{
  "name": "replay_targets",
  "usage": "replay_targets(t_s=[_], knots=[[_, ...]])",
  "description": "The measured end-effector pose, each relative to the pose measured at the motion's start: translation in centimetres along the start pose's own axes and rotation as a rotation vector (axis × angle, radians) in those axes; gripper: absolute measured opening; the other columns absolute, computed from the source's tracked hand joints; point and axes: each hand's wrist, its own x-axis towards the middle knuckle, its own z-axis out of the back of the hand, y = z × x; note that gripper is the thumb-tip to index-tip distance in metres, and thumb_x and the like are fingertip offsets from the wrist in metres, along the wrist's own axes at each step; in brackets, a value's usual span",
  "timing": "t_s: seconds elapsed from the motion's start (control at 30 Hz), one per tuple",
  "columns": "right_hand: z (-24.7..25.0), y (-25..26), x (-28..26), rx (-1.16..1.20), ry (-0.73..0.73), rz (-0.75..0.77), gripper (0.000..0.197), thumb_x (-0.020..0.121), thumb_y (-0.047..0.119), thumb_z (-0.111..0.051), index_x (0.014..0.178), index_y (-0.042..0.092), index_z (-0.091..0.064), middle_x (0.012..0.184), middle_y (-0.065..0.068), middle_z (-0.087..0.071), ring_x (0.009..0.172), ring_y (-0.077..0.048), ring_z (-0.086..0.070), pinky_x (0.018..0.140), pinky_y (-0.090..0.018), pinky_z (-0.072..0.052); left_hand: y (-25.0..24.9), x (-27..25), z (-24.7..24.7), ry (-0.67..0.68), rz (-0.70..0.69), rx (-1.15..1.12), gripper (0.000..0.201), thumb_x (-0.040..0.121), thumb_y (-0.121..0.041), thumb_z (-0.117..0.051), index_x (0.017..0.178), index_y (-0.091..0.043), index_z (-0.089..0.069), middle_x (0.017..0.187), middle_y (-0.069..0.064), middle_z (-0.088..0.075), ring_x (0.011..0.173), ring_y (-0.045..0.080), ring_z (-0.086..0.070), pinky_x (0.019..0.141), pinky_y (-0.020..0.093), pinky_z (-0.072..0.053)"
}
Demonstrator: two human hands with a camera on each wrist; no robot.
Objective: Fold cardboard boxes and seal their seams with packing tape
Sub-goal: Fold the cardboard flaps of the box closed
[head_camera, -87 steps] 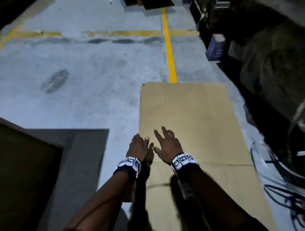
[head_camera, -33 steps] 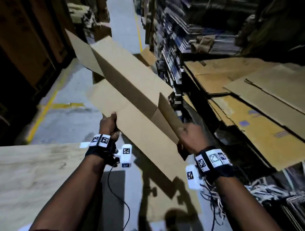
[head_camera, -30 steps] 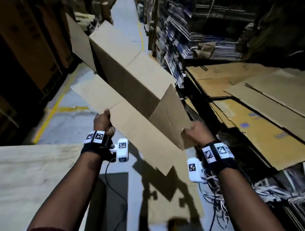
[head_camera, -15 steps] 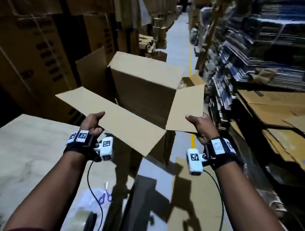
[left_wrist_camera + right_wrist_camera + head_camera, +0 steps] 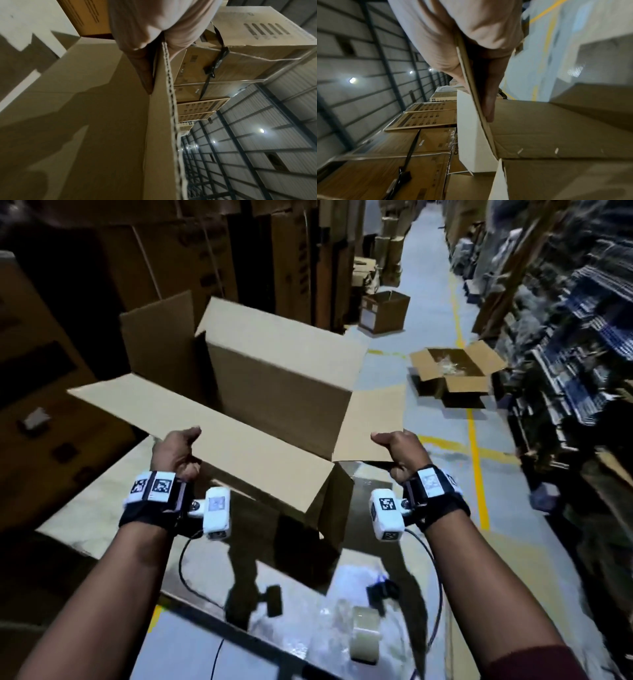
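A large brown cardboard box (image 5: pixel 281 381) is opened into a rectangular tube above the table, its flaps spread outward. My left hand (image 5: pixel 185 445) pinches the long near flap (image 5: pixel 212 436), thumb on top and fingers underneath. In the left wrist view the left hand (image 5: pixel 154 46) clamps the flap's corrugated edge (image 5: pixel 169 108). My right hand (image 5: pixel 387 445) pinches the short right-side flap (image 5: pixel 373 426) the same way. The right wrist view shows the right hand (image 5: pixel 471 56) with its thumb and fingers on either side of that flap's edge (image 5: pixel 476 102). A roll of clear packing tape (image 5: pixel 365 635) stands on the table near me.
The pale table (image 5: pixel 102 508) lies under the box, with clear plastic wrap and a small dark object (image 5: pixel 382 592) beside the tape. Tall stacked cartons (image 5: pixel 171 251) line the left. Two open boxes (image 5: pixel 452 374) (image 5: pixel 383 311) sit on the aisle floor. Shelving (image 5: pixel 565 320) runs along the right.
The flat cardboard was lifted from the floor and opened into a box shape. Over the last second both hands swung it round and levelled it over the table, keeping their grip on the flaps.
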Motion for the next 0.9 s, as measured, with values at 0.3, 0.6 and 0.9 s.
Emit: replay_targets(t_s=[0.3,0.6,0.9], knots=[[-2.7,-8.1,6.8,-0.075,-0.082,-0.147,0.046,0.056,0.013,-0.083,0.101,0.003,-0.075,0.113,-0.013,-0.075,0.101,-0.035,-0.071,0.092,-0.062,-0.056,3.7,3.4,4.9,-0.031,0.119,-0.075,0.027,0.1,-0.019,-0.058,0.117,0.002,-0.062,0.065,0.007,-0.073,0.051,0.018,-0.07,0.042,0.027,-0.054],[-4.5,-7.5,2.2,-0.254,-0.1,-0.013,0.021,0.083,-0.004,-0.067,0.099,0.009,-0.072,0.102,-0.013,-0.076,0.097,-0.034,-0.073,0.091,-0.054,-0.058,10.4,8.1,6.0,-0.346,-0.174,0.878,0.134,0.07,-0.043,-0.088,0.159,-0.016,0.009,0.166,0.019,0.009,0.153,0.037,0.003,0.121,0.058,-0.013],[-9.0,-6.1,0.0,-0.351,-0.236,0.111,0.031,0.08,-0.014,-0.047,0.083,0.012,-0.063,0.063,-0.008,-0.049,0.042,-0.015,-0.037,0.045,-0.019,-0.03,8.0,12.7,2.5,0.735,-0.972,1.45,0.058,0.091,-0.072,-0.03,0.102,-0.03,-0.069,0.087,-0.011,-0.067,0.098,0.012,-0.062,0.118,0.04,-0.017]])
